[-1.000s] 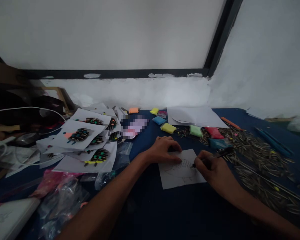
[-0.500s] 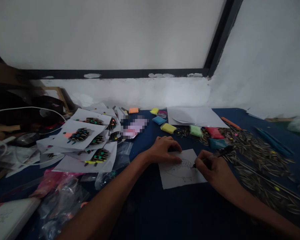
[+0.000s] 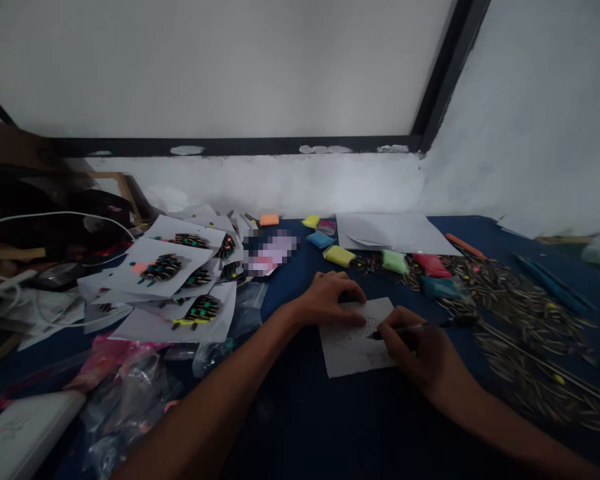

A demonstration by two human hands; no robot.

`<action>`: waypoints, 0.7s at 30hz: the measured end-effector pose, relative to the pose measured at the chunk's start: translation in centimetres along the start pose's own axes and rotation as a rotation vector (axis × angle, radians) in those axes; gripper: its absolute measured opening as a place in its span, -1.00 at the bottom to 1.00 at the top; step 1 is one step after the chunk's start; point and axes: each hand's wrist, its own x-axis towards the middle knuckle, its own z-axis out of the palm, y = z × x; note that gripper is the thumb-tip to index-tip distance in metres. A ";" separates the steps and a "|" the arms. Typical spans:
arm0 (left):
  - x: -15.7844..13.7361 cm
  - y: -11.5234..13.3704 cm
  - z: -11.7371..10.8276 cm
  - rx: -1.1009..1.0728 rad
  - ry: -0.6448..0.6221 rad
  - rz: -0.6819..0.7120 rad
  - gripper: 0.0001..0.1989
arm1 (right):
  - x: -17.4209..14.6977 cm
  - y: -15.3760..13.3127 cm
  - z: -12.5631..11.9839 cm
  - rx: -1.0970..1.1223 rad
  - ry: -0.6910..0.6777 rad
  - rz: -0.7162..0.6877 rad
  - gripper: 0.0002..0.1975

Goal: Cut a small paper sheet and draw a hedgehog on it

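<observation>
A small white sheet of paper (image 3: 353, 357) lies on the blue table, with a pencil-like oval outline and rows of short marks drawn on it. My left hand (image 3: 333, 300) rests on its upper left edge, thumb and fingers apart, pressing it down. In my right hand (image 3: 415, 347) is a dark pen (image 3: 443, 324), gripped between thumb and fingers. Its tip touches or hovers just over the marks inside the oval; I cannot tell which. The lower right part of the paper is hidden by my right hand.
To the left are stacked paper sheets (image 3: 130, 260) bearing seed-covered animal figures, near plastic bags (image 3: 135, 393) and a white box (image 3: 30, 433). Behind the paper lie coloured clay packets (image 3: 339, 256) and blank sheets (image 3: 395, 230). Striped seeds (image 3: 540, 327) and blue tweezers (image 3: 555, 283) spread to the right.
My right hand has moved slightly left and down, bringing the pen tip left across the drawing; the pen now lies flatter. My left hand stays in place on the paper.
</observation>
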 end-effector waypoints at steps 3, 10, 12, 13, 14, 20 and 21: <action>0.0 0.0 0.0 0.001 0.004 0.000 -0.69 | 0.1 -0.3 0.3 -0.004 -0.014 -0.030 -0.76; -0.1 0.2 -0.1 0.013 0.001 -0.011 -0.69 | 0.2 0.0 0.5 -0.012 -0.037 -0.042 -0.75; -0.1 0.2 -0.1 0.021 0.001 -0.008 -0.69 | 0.3 -0.1 0.5 -0.017 -0.048 -0.031 -0.75; -0.1 0.2 -0.1 0.026 -0.002 -0.007 -0.69 | 0.3 -0.1 0.5 -0.020 -0.050 -0.034 -0.76; -0.1 0.2 -0.1 0.030 -0.005 -0.008 -0.69 | 0.3 -0.1 0.5 -0.021 -0.052 -0.042 -0.76; 0.0 0.2 -0.1 0.030 -0.005 -0.011 -0.70 | 0.4 -0.3 0.4 -0.035 -0.039 -0.077 -0.77; 0.0 0.2 -0.1 0.025 -0.005 -0.008 -0.69 | 0.4 -0.4 0.4 -0.038 -0.034 -0.072 -0.77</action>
